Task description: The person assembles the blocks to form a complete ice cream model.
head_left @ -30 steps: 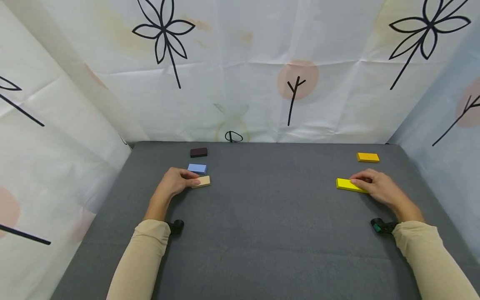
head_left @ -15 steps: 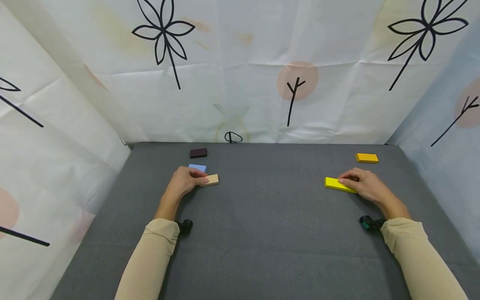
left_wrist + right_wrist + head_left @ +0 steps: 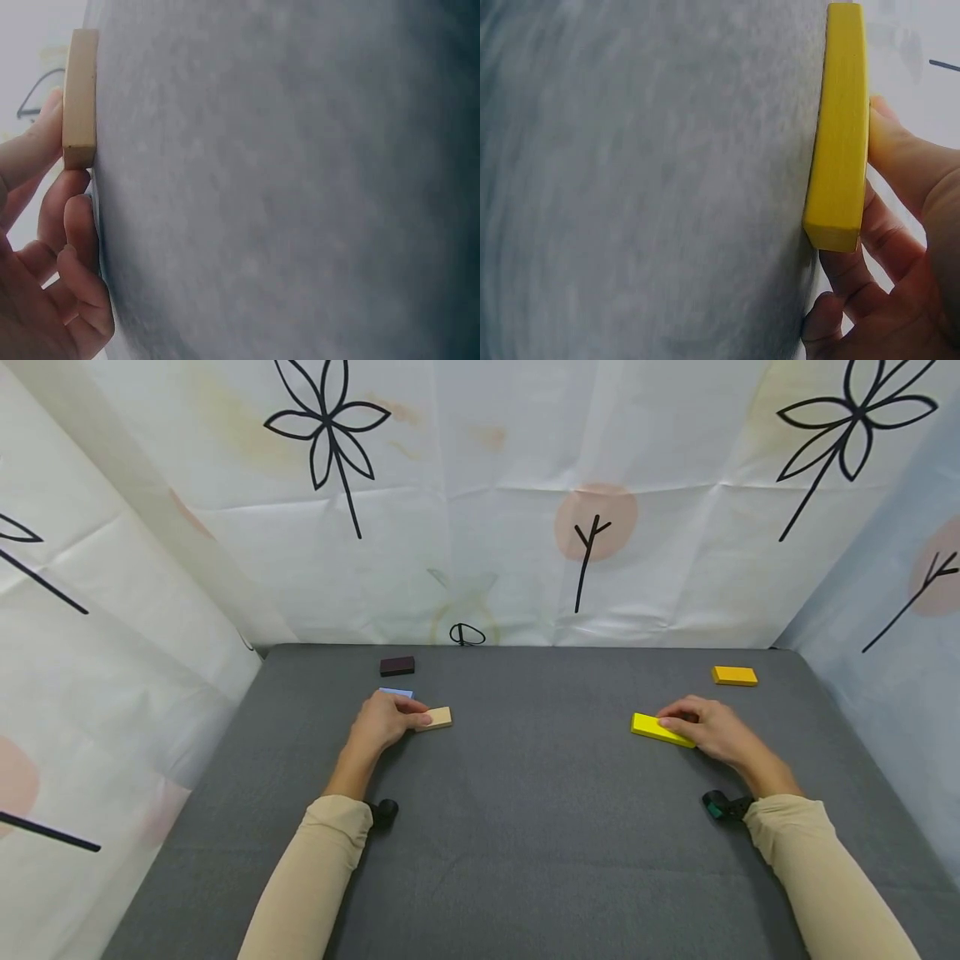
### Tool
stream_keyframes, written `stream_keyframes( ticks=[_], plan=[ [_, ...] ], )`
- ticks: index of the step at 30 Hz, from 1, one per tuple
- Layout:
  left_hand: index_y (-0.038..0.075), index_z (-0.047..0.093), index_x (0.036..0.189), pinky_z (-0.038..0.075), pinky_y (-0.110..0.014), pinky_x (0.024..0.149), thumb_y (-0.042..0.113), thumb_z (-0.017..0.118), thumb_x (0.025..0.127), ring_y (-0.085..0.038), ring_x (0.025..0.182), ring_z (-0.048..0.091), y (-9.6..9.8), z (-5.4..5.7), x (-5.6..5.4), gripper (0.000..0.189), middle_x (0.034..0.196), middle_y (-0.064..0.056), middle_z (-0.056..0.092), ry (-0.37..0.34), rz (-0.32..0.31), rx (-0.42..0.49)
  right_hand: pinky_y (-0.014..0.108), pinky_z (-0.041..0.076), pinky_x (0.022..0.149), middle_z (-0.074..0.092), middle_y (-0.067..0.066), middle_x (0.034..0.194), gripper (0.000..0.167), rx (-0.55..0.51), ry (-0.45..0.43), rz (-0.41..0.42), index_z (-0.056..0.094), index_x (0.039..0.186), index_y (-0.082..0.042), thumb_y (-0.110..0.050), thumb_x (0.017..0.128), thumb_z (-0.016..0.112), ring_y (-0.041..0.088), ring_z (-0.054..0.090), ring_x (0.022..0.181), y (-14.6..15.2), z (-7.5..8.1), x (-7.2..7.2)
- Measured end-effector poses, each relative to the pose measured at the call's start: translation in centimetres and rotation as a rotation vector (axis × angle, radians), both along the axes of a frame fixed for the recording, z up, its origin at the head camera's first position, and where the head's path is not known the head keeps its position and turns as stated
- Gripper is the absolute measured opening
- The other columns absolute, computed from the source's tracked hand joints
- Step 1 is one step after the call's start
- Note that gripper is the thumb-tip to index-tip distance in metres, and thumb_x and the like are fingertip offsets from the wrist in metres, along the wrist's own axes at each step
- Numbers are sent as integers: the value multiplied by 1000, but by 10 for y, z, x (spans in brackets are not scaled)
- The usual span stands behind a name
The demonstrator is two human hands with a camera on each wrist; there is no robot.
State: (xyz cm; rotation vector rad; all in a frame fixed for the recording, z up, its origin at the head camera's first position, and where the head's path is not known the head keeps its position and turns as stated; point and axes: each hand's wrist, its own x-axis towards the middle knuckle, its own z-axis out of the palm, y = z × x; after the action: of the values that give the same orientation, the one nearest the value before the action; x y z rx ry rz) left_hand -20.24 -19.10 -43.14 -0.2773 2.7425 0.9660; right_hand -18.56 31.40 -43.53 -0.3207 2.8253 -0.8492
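Note:
A pale wooden block lies at the fingertips of my left hand, on the left half of the grey tabletop. In the left wrist view, thumb and fingers are on the upper face and near end of this wooden block. My right hand holds a longer yellow block on the right half. The right wrist view shows that yellow block low along the cloth, the thumb on its upper face and curled fingers around its near end.
Just behind my left hand lies a light blue block, partly hidden by it. A dark brown block sits farther back. An orange-yellow block lies at the back right. White printed sheets surround the grey table.
Both hands have moved inward toward each other. The left hand took the wooden block to the right, and the right hand took the yellow block to the left. The other blocks stayed put.

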Motion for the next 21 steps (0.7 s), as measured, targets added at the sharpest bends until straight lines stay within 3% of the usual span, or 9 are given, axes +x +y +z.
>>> stream_keyframes(
  ticks=[5,14,21],
  plan=[
    [25,82,108,49,-50,94,39,82,86,-28,111,65,11,3,-4,26,119,-5,75,-16,-19,-4,24,43,69,66,16,110,31,-16,4,11,72,119,-2,-27,104,62,18,52,87,-7,1,0],
    [23,83,105,50,-49,94,39,84,85,-27,110,66,30,2,-11,26,115,-4,76,-12,-28,0,31,46,80,69,17,116,32,-12,-29,33,71,123,-3,-27,103,63,23,58,96,-19,0,-2],
    [15,82,100,54,-36,80,35,86,83,-23,94,67,43,2,-16,26,100,-6,78,14,-41,31,35,48,82,70,16,116,31,-24,-6,55,72,121,-4,-27,103,63,25,60,98,-34,-1,-3]
  ],
)
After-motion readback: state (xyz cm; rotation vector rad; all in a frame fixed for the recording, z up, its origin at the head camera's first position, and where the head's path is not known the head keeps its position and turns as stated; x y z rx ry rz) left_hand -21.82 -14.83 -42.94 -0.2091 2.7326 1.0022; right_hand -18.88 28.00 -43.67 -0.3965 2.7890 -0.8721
